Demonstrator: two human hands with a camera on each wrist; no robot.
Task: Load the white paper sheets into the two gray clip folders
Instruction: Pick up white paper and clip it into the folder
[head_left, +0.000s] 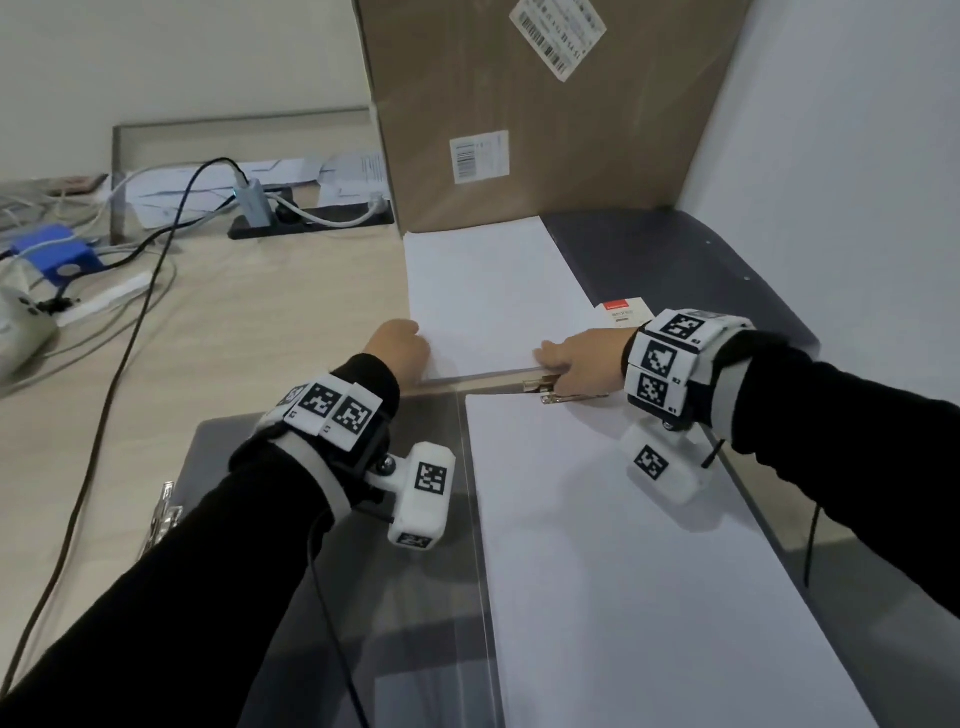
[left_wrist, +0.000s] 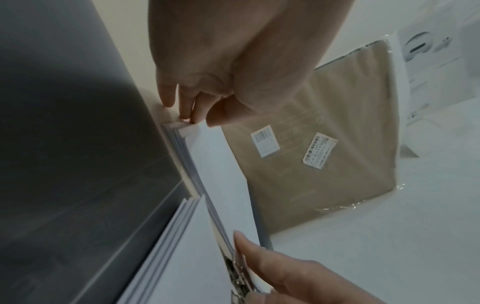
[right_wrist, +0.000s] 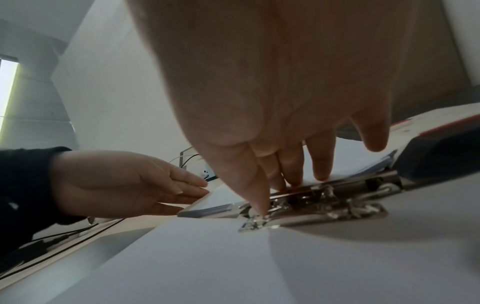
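A far stack of white paper (head_left: 483, 296) lies on the far gray clip folder (head_left: 675, 260). My left hand (head_left: 397, 345) pinches this stack's near left corner, thumb on top (left_wrist: 197, 119). My right hand (head_left: 571, 358) lies on the stack's near edge with straight fingers (right_wrist: 322, 174) pressing the paper. Its thumb tip touches the metal clip (right_wrist: 324, 207), which sits at that edge (head_left: 545, 387). The near gray clip folder (head_left: 415, 597) lies open, and a second white stack (head_left: 623, 571) rests on its right half.
A tall cardboard box (head_left: 519, 104) stands just behind the far stack. A white wall closes the right side. On the wooden table to the left lie cables (head_left: 130, 338), a power strip (head_left: 311, 215) and a blue part (head_left: 52, 254). Another metal clip (head_left: 163, 514) sits at the near folder's left edge.
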